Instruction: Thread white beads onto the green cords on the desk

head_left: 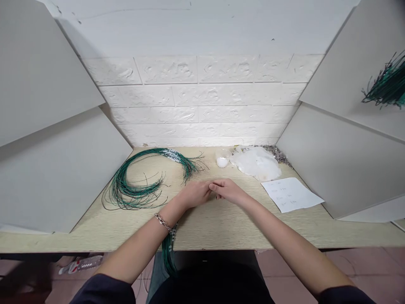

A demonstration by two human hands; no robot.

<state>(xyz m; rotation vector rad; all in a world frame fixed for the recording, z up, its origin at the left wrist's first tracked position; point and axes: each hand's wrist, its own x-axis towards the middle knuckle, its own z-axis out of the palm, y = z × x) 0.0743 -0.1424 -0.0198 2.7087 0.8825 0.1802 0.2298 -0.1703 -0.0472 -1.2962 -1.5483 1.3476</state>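
Note:
My left hand and my right hand meet over the middle of the table, fingertips touching. Both are closed, with fingers pinched together, and whatever may be between them is hidden. Left of them lies a large bundle of thin green and black cords, curled in a loop, with a white speckled section near its upper end. Below my left wrist, a second bundle of green cords hangs over the front edge of the table, partly covered by my forearm.
Behind my right hand stand a small clear cup with white contents and a white plastic bag. Small grey pieces are heaped behind the bag. A handwritten paper sheet lies to the right. Grey panels flank the table.

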